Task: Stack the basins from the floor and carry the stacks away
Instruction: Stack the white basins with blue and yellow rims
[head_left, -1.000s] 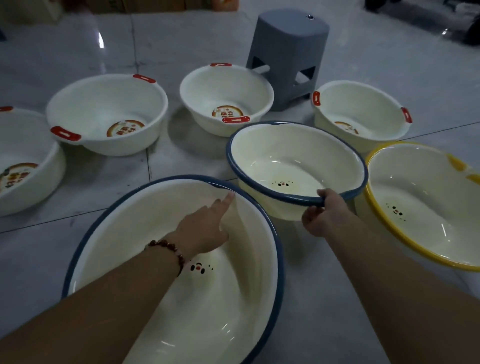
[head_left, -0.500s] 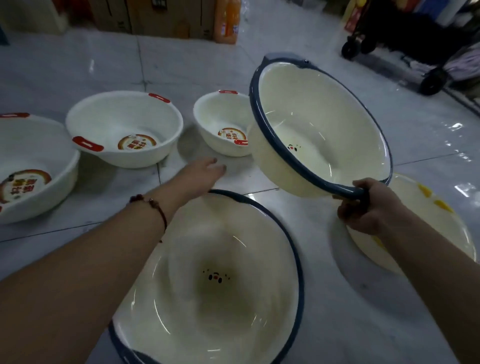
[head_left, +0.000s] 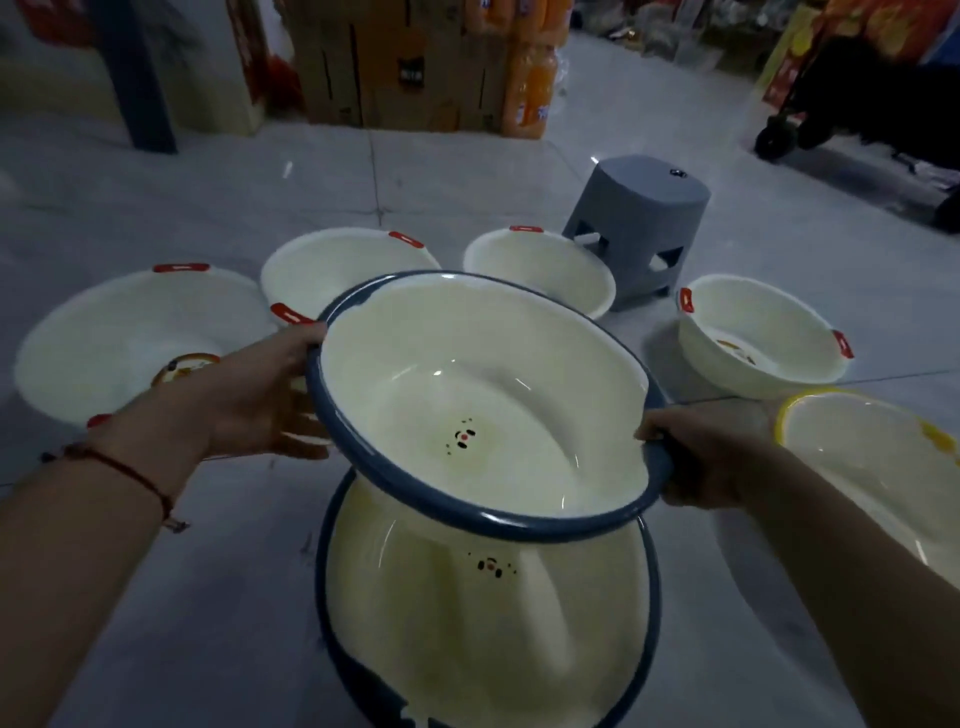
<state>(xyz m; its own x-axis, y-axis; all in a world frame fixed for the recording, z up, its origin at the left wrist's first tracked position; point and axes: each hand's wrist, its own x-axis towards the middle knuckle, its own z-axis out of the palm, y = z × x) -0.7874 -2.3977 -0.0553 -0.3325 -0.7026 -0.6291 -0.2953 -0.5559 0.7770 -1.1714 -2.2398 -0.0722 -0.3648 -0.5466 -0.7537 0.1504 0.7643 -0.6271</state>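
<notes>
Leftmost on the floor (head_left: 156, 597) sits a white basin with red handles (head_left: 104, 343), upright, and just beyond it a second one (head_left: 332, 265) of the same kind, partly hidden behind the lifted basin. Both wait where they are, mouths up, ready to be nested.

Next comes the left hand (head_left: 260, 395), thumb hooked over the rim and fingers spread under the wall of the blue-rimmed basin (head_left: 467, 395) (a red cord bracelet (head_left: 130, 473) circles that wrist). This basin is held in the air, tilted slightly down toward the right and near side, directly above the larger blue-rimmed basin (head_left: 488, 623) that lies on the floor beneath it. A grip on opposite sides of the rim looks chosen to keep the wide shell level enough to drop squarely into the bigger one, which by my reading is the step in hand.

Beyond the lifted basin stands a third white basin (head_left: 540, 265), and just beside it a grey stool (head_left: 639, 223). Further right sits a fourth white basin (head_left: 758, 332).

On the near right, the right hand (head_left: 701, 457) is curled round the rim of the lifted basin, thumb on top. Just past that hand lies a yellow-rimmed basin (head_left: 883, 467) on the floor, cut off by the frame edge.

Cardboard boxes (head_left: 389, 67) and orange bottles (head_left: 535, 67) stand along the far side.
</notes>
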